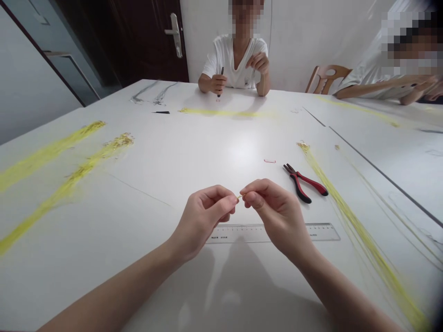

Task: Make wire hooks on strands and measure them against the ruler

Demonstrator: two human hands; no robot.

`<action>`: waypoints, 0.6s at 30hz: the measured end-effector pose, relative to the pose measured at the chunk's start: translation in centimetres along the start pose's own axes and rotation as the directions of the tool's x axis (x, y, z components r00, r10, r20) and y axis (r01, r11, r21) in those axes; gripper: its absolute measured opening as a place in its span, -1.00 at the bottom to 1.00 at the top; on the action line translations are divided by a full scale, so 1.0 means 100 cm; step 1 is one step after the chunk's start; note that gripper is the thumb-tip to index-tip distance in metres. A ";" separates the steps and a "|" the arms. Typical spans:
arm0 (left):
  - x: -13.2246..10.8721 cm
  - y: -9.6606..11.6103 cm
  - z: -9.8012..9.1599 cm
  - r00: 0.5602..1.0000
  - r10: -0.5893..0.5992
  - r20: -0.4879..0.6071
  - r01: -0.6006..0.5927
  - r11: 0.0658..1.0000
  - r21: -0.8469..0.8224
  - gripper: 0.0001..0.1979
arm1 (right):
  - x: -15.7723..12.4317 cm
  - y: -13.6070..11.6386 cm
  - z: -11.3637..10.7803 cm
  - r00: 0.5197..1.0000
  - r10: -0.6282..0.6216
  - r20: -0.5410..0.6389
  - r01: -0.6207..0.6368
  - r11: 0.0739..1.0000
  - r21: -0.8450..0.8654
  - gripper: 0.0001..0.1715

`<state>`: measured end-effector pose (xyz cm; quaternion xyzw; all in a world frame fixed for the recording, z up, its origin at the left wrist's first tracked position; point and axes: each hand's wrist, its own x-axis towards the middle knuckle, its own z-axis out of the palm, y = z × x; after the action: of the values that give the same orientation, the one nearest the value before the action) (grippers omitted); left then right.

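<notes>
Above the white table, my left hand [209, 214] pinches one end of a thin yellowish strand [239, 197] between thumb and forefinger. My right hand [273, 207] has its thumb and forefinger closed on the same strand, a short gap away. Most of the strand is hidden by my fingers. Under both hands lies a clear ruler [321, 232], its middle partly covered by my right hand. To the right of my right hand rest pliers [304, 182] with red and black handles, jaws pointing away from me.
Bundles of yellow strands lie at left [79, 170] and right [346, 212]. A small red mark [270, 161] is on the table [207, 147]. Across sits a person [238, 60] holding a dark pen-like tool [221, 80]; another person [380, 85] works at far right.
</notes>
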<state>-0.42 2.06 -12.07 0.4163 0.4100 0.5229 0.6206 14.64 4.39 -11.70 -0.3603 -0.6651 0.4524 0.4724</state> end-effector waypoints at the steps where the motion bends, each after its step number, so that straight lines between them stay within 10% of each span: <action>1: 0.000 0.000 0.000 1.000 0.016 -0.007 -0.016 1.000 0.011 -0.82 | -0.001 -0.001 0.001 1.000 0.020 -0.004 -0.020 1.000 -0.002 -0.89; 18: -0.006 0.000 0.005 0.975 0.211 -0.071 -0.194 0.963 0.188 -0.82 | -0.003 -0.008 0.001 0.990 0.140 0.023 -0.141 0.989 0.042 -0.74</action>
<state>-0.05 1.40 -11.84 0.4862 0.4385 0.5628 0.5046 14.58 3.87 -11.03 -0.3914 -0.6328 0.5026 0.4402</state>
